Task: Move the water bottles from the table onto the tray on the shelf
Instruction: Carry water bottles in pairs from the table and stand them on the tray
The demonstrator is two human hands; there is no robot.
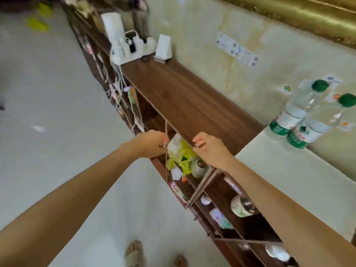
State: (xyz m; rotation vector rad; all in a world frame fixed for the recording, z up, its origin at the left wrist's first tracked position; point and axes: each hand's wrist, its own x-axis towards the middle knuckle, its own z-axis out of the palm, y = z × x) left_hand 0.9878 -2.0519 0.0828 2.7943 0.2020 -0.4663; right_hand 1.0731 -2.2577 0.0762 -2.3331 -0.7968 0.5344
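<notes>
The likeliest trouble, as I judge it, is in that shelf [192,105] compartment: both hands are working at a crumpled white-and-yellow-green bag [180,151] stuffed in beside a roll of twine [198,166], and a tug could drag the roll or the small oddments below out onto the floor. The other worry is the two water bottles [300,114] with green caps, standing close together near the far corner of the white bench [289,170] at about three o'clock from the hands; a swung elbow on the way back could topple them (they stand just beside the wall, touching or nearly so). No tray is plain to me in this view, so where they are meant to land I cannot tell.

The left hand [152,143] has its fingers curled in, pinching the bag's upper edge at its nine o'clock side. The right hand [210,149] is curled too, fingertips hooked at the front edge of the shelf top just above the bag; whether it grips the bag or only the wood I cannot tell.
</notes>
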